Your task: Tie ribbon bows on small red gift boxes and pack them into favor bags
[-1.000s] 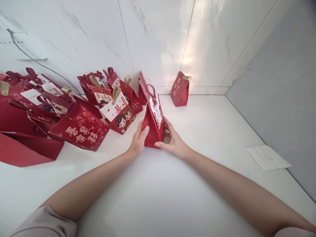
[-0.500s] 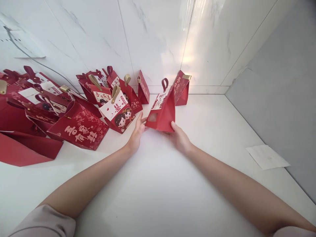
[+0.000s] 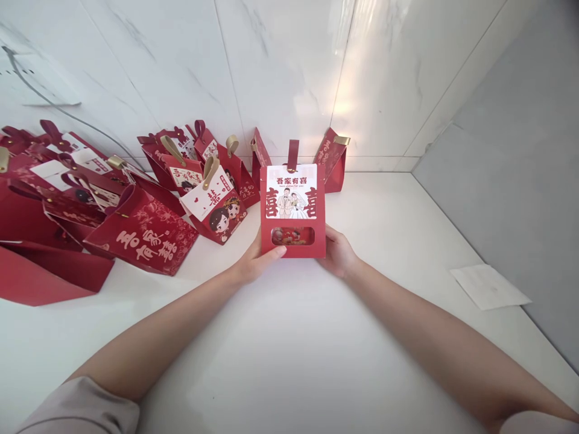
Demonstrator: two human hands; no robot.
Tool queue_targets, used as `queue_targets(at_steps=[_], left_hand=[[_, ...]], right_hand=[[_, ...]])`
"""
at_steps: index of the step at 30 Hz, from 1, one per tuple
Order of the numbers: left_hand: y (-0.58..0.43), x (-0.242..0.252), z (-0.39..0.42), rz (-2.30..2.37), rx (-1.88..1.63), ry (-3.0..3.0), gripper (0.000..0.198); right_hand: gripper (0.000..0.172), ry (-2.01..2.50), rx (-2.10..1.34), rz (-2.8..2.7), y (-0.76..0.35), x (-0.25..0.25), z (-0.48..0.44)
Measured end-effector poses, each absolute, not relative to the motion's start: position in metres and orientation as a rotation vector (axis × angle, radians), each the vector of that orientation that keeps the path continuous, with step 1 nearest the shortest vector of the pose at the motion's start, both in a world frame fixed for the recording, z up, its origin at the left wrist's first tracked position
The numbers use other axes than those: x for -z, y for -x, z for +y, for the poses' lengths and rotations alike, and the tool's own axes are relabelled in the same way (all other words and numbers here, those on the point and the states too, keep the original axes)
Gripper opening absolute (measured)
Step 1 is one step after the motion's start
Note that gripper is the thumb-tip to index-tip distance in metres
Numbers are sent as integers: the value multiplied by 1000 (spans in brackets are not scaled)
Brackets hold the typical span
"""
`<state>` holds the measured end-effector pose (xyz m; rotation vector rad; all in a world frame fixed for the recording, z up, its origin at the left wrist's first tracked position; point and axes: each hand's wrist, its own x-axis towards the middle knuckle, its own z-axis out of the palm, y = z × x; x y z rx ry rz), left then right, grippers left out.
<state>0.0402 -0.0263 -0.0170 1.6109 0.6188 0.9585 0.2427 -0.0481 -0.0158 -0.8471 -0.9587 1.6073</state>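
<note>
A red gift box (image 3: 294,208) faces me upright, with a white panel showing a bridal couple, a loop handle on top and an oval window low on its front. Wrapped items show through that window. My left hand (image 3: 257,256) grips its lower left side, thumb across the front near the window. On the lower right side, my right hand (image 3: 339,250) holds the box, with its fingertips hidden behind. Just left of my left hand stands a box with a cartoon couple (image 3: 221,211) and a gold strap.
Several more red boxes crowd the left, among them a large patterned one (image 3: 149,235). Behind the held box stand two boxes, one (image 3: 335,163) with a gold strap. A white paper (image 3: 491,286) lies at the right edge of the white table (image 3: 289,361). A cable (image 3: 67,111) runs along the marbled wall.
The box has turned from a side view to show its printed front and come slightly nearer. My left thumb now lies on its front; both hands hold it.
</note>
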Motion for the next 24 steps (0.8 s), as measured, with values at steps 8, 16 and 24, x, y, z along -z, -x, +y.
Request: queue_targets(at_steps=[8, 16, 24], left_hand=[[-44, 7, -33, 590, -866, -1902, 54], [-43, 10, -29, 553, -898, -1958, 55], [-44, 14, -26, 653, -940, -1772, 59]], right_hand=[[44, 749, -1673, -866, -243, 14, -51], [37, 667, -1741, -734, -244, 14, -51], [30, 694, -1707, -752, -241, 13, -49]])
